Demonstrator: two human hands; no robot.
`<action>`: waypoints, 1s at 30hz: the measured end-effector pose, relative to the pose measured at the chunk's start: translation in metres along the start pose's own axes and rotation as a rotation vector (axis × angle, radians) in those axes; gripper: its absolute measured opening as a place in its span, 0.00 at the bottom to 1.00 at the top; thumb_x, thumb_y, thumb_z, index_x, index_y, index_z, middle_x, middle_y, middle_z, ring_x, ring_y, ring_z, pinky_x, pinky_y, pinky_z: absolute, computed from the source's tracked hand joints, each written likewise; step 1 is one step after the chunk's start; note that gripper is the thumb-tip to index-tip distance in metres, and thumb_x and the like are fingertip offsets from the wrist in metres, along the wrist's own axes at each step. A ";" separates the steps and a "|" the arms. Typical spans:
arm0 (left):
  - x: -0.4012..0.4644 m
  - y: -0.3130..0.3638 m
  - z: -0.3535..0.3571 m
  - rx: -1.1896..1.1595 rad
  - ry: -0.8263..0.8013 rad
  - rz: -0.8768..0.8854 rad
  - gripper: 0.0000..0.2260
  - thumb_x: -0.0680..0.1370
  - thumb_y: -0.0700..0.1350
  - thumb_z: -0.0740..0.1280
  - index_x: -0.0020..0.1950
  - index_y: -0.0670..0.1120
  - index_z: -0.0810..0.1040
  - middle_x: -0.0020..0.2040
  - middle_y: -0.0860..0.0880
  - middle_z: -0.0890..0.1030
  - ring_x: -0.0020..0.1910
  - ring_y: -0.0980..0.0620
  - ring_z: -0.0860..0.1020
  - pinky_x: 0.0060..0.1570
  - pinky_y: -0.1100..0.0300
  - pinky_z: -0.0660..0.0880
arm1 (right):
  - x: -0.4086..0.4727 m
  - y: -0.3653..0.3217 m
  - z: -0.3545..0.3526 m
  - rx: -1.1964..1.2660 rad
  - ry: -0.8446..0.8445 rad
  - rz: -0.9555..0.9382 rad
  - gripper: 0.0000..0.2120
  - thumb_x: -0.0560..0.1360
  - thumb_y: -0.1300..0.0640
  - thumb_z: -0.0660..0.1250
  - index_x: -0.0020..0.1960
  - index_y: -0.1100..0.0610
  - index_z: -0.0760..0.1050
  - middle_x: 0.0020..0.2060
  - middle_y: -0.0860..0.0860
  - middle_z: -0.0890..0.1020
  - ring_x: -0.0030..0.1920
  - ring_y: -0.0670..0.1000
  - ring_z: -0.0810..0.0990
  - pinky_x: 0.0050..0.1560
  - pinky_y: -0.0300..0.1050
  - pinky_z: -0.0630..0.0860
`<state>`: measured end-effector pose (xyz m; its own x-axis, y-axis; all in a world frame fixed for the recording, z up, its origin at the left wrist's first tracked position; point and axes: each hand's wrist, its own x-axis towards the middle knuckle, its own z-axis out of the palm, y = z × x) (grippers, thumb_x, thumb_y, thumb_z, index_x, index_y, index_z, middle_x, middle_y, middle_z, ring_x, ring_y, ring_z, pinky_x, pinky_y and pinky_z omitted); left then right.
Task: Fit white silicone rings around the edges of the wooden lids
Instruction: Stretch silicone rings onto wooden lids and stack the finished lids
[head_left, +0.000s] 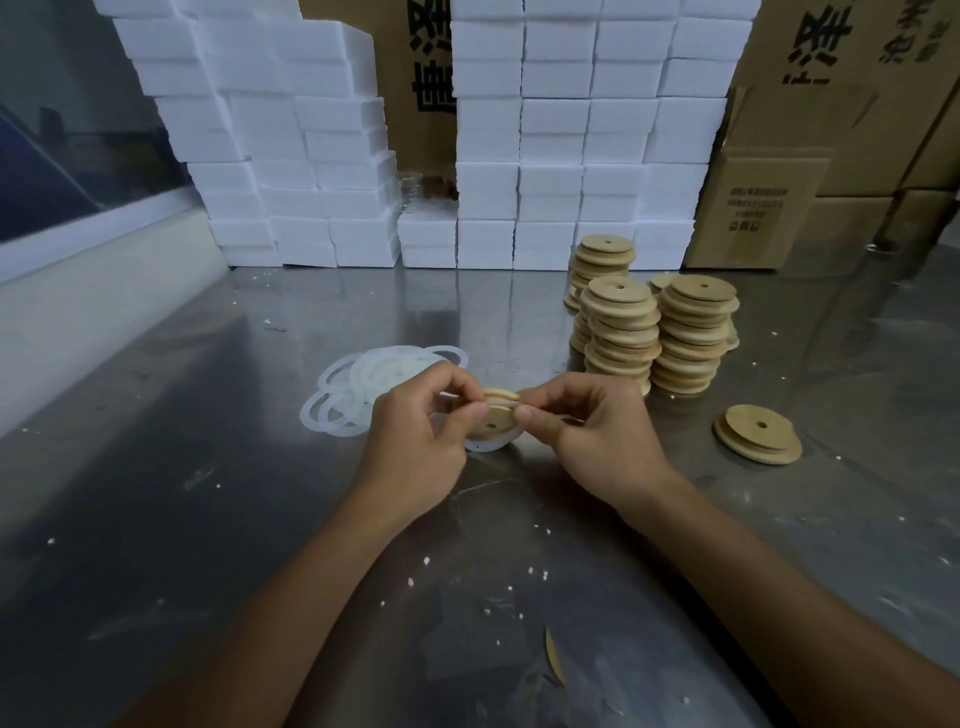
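Step in hand: seating a silicone ring (485, 446) into the edge of one wooden lid (493, 418), held just above the steel table (208, 467), centre of view
Left hand (415, 431): fingers curled, thumb and fingertips pinching the lid's left rim; nothing else in it
Right hand (592, 431): fingers curled, thumb and forefinger pinching the lid's right rim at the top edge; whether it grips ring or wood there, cannot tell
Lid attitude: tilted, face with the centre hole turned toward the camera, top edge showing between the two thumbs
Ring state: white band visible along the lower rim only; upper arc looks bare wood, so judged partly on
Doing it well: likely best to keep the seated lower arc pinned with one thumb while the other hand stretches the band up and over the top, working round in short bites rather than one pull
Watch for: band twisting or rolling out of the groove; a pinched fold would leave a bulge
Supply of rings (363, 387): loose heap lying on the table just beyond the left hand
Lids waiting: stacks of lids (649, 327) to the right rear; one single lid (758, 434) lying flat nearer, right of the right hand; no white band seen on it
Background: white foam boxes (545, 156) stacked at the table's rear, cardboard cartons (763, 208) at right
Table surface: white crumbs scattered near the forearms; keep them off the band
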<state>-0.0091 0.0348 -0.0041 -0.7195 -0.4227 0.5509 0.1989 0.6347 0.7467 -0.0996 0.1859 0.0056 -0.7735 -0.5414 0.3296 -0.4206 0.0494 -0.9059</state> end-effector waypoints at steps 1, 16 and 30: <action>0.000 0.000 0.000 0.008 0.002 0.003 0.12 0.74 0.36 0.72 0.40 0.52 0.77 0.42 0.58 0.81 0.43 0.58 0.81 0.43 0.63 0.79 | 0.001 0.000 -0.001 0.028 -0.001 0.023 0.05 0.72 0.65 0.75 0.42 0.56 0.84 0.38 0.51 0.87 0.40 0.48 0.85 0.43 0.37 0.80; 0.014 -0.014 0.005 -0.024 0.030 -0.057 0.12 0.76 0.34 0.68 0.40 0.51 0.74 0.42 0.50 0.81 0.46 0.51 0.82 0.47 0.54 0.81 | 0.005 0.008 0.015 -0.159 0.094 -0.094 0.01 0.74 0.58 0.74 0.45 0.54 0.83 0.39 0.43 0.85 0.45 0.40 0.83 0.45 0.34 0.79; 0.026 -0.024 0.010 0.087 -0.048 0.154 0.04 0.78 0.41 0.60 0.45 0.50 0.69 0.39 0.51 0.75 0.39 0.52 0.75 0.38 0.56 0.72 | 0.021 0.014 0.021 -0.029 0.036 -0.065 0.05 0.76 0.59 0.71 0.44 0.53 0.77 0.37 0.50 0.84 0.41 0.51 0.84 0.46 0.60 0.81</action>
<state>-0.0394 0.0148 -0.0116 -0.7166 -0.2861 0.6361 0.2524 0.7438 0.6189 -0.1122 0.1572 -0.0061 -0.7604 -0.5135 0.3977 -0.4838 0.0392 -0.8743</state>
